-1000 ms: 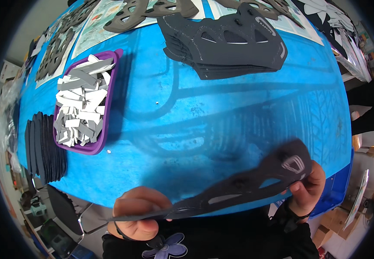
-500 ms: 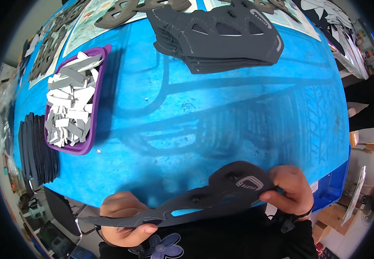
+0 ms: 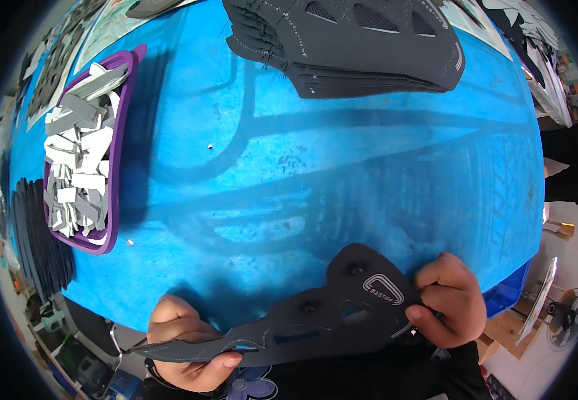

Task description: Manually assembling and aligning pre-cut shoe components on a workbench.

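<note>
A flat dark grey shoe upper (image 3: 342, 317), with cut-out openings, stitched lines and a pale printed mark, is stretched between my two hands above the table's near edge. My left hand (image 3: 182, 340) pinches its narrow left end, thumb on the near side. At the wider right end, my right hand (image 3: 450, 300) grips the edge between thumb and curled fingers. A stack of similar dark grey uppers (image 3: 376, 60), with mesh windows and frayed threads on its left side, lies at the far side of the table.
On the left stands a purple plastic basket (image 3: 117, 167) full of white and grey strips (image 3: 79, 143). Beside it is a stack of dark pieces (image 3: 39, 233). The blue tabletop (image 3: 369, 180) bears worn marks. A blue crate (image 3: 506, 293) and a fan (image 3: 564, 325) are off the right edge.
The view has shifted, so the basket and the stack of uppers sit higher or further outward. The held upper has tilted, its openings showing less blue; both hands keep their grip.
</note>
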Available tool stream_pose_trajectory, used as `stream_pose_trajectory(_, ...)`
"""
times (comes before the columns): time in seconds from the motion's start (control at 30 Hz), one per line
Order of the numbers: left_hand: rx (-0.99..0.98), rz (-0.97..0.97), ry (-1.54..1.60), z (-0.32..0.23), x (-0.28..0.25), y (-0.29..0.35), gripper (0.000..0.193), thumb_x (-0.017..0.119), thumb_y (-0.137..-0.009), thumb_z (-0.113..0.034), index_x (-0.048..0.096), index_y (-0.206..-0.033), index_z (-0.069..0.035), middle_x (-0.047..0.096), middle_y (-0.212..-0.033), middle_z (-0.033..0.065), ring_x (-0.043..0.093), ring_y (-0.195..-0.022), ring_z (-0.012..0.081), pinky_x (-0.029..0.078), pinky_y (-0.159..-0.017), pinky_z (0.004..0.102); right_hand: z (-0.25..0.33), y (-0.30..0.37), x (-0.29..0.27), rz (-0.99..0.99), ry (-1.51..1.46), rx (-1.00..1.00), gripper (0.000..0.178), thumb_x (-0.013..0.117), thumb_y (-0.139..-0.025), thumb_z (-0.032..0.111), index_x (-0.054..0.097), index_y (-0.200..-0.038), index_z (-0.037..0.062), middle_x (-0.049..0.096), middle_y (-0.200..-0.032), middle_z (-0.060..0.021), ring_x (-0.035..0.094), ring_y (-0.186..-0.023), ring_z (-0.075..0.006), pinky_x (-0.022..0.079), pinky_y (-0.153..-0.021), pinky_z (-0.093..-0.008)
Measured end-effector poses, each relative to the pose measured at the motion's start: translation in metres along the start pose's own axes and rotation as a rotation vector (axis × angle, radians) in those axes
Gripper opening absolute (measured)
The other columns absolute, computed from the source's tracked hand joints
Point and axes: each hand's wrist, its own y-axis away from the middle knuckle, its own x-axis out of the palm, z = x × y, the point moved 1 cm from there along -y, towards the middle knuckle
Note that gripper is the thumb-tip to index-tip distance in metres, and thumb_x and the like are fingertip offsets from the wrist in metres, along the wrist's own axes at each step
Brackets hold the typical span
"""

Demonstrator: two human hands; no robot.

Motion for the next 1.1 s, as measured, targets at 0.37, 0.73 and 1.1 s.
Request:
stream_pose_trajectory(0.37,-0.086,-0.054,-0.059,-0.004,0.009,-0.007,0.036,0.067,-0.072,-0.036,0.054,-0.062,-0.004,0.048,-0.059,0.0029,0.04,-0.063,0.0195,0.029,-0.056,0.0317,0.004,0.004,0.001,-0.116,0.133,0.037,0.016,0.068,-0.06,0.008,0.052,-0.057,0.0072,0.052,-0.075,-0.0026,0.04,-0.07,-0.0227,0.032,-0.067,-0.0331)
stream_pose_trajectory(0.73,-0.036,-0.057,-0.116,-0.001,0.005,-0.007,0.026,0.073,-0.061,-0.027,0.056,-0.057,-0.007,0.044,-0.051,-0.0007,0.04,-0.06,0.018,0.03,-0.073,0.043,0.009,-0.001,0.006,-0.07,0.281,0.058,0.015,0.068,-0.06,0.008,0.053,-0.059,0.0077,0.052,-0.077,-0.0011,0.039,-0.073,-0.023,0.03,-0.069,-0.0332)
stream_pose_trajectory(1.1,-0.063,-0.057,-0.177,-0.005,-0.001,-0.011,0.017,0.078,-0.056,-0.017,0.067,-0.066,-0.008,0.047,-0.052,-0.0024,0.04,-0.055,0.0146,0.032,-0.088,0.0435,0.012,-0.002,0.005,-0.058,0.279,0.091,0.015,0.067,-0.06,0.009,0.053,-0.058,0.0064,0.051,-0.077,-0.0018,0.038,-0.075,-0.0244,0.031,-0.07,-0.0342)
